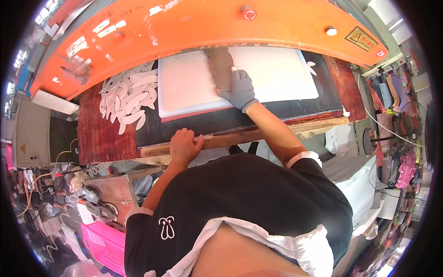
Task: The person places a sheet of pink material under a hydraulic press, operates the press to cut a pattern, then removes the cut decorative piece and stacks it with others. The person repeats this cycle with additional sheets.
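Observation:
My right hand (242,90), in a grey glove with bare fingertips, is closed on the near end of a grey-brown flat strip (220,67) with wavy edges. The strip lies over a white board (189,85), and its far end runs up to the orange machine beam. My bare left hand (183,146) rests on the wooden edge (221,139) at the front of the table, its fingers curled over it and the thumb a little apart. Left of the board, many pale curved cut pieces (127,97) lie heaped together.
The orange machine beam (194,23) spans the far side, with a red button (248,12) on it. A few white pieces (312,68) lie right of the board. A pink basket (105,247) stands low at left. Coloured material hangs (392,92) at right.

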Demonstrator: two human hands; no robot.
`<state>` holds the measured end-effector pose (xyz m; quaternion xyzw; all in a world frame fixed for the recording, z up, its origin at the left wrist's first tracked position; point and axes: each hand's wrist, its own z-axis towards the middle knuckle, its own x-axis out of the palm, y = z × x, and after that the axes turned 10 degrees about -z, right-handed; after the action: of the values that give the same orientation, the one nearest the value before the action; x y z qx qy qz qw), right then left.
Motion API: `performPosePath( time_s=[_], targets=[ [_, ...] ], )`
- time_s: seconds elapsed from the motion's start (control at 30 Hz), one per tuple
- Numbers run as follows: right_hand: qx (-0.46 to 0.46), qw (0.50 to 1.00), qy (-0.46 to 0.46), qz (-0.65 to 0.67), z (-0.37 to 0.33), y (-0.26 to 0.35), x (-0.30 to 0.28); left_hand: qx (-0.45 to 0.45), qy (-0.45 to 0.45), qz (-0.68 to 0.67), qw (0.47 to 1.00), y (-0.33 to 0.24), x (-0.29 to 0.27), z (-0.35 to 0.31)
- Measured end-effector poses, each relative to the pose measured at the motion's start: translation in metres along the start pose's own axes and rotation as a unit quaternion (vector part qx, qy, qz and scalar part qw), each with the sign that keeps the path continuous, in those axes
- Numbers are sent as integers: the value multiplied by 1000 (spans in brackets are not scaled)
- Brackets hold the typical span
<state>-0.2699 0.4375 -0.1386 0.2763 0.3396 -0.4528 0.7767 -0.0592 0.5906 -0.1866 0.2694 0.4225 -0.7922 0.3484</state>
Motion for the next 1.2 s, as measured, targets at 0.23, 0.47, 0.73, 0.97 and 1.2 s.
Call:
performPosePath(
  time_s=[0.23,0.47,0.73,0.97,1.2],
  targets=[
    [6,986,-118,119,27,-98,-29,10,-68,36,997,43,16,88],
    [294,827,-377,295,113,-280,-125,22,-109,69,991,82,33,175],
    [218,854,-314,354,108,-306,-113,-24,-52,102,993,112,39,216],
    [0,999,47,2,53,-227,-30,60,-33,61,996,32,72,224],
    [-17,987,84,-135,49,-213,-15,-22,71,42,996,12,74,221]
  ],
)
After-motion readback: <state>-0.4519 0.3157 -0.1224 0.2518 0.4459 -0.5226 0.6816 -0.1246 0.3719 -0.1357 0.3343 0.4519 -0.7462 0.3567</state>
